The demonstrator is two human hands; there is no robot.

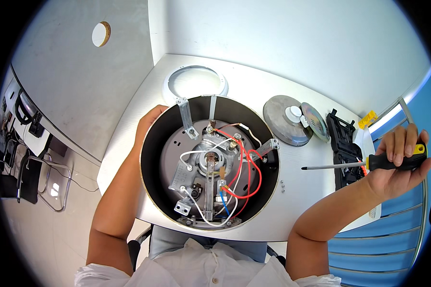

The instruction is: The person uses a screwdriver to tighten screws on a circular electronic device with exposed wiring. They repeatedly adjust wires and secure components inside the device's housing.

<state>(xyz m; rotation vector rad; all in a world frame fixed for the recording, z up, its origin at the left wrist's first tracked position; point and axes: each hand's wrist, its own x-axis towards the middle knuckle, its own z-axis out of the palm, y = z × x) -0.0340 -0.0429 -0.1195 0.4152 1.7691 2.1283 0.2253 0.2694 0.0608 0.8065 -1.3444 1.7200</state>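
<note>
An appliance that looks like a rice cooker (pixel 146 177) stands bottom up at the table's front, its base open. Inside show a round metal plate, brackets, a thermal centre and red, white and blue wires (pixel 261 179). My left hand (pixel 150 120) holds the cooker's outer wall at the far left; its fingertips are hidden behind the rim. Raised at the right, my right hand (pixel 401 158) is closed around the black and yellow handle of a screwdriver (pixel 335 166). The shaft points left toward the cooker, its tip apart from it.
Behind the cooker lies a white plastic ring (pixel 166 91). A lid with a white knob (pixel 277 119) and a thin round disc (pixel 315 119) lie right of it, near a black tool case (pixel 342 148). Several small screws (pixel 282 186) rest on the white table (pixel 301 205). A wall panel (pixel 91 81) stands left.
</note>
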